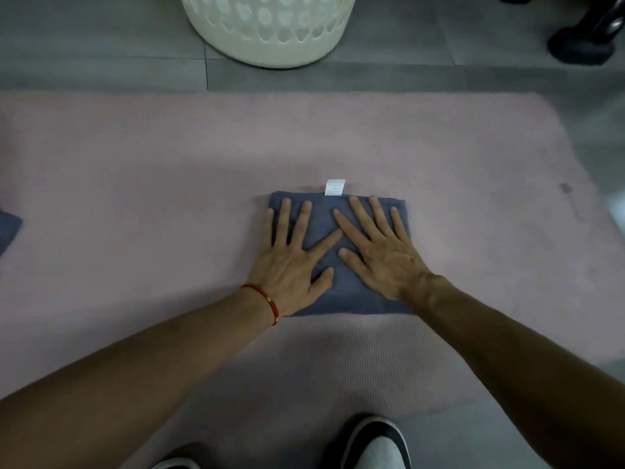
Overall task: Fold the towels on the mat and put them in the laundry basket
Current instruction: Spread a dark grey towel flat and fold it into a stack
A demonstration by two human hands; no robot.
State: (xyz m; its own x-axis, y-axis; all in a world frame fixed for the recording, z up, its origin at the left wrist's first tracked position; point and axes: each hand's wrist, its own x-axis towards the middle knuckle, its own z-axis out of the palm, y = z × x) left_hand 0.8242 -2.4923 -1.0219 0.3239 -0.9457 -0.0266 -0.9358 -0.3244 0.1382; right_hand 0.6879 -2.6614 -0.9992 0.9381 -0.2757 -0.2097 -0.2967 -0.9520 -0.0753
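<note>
Head view: left hand [287, 262] and right hand [378, 255] press flat, fingers spread, on folded towel [341, 292]; basket [270, 32] at top awaits, another towel [8, 228] left.

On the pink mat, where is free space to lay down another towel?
Bare mat lies between the folded towel and the second towel at the left edge, and also to its right. The middle is crowded: left hand and right hand press there.

What I can't see

My hands [291, 265] [382, 252] cover much of the towel [341, 289]. The basket [267, 28] is cut off at the top edge, a second towel [8, 228] at the left, my shoes [375, 445] at the bottom. The tag's [334, 187] print is too small to read.
</note>
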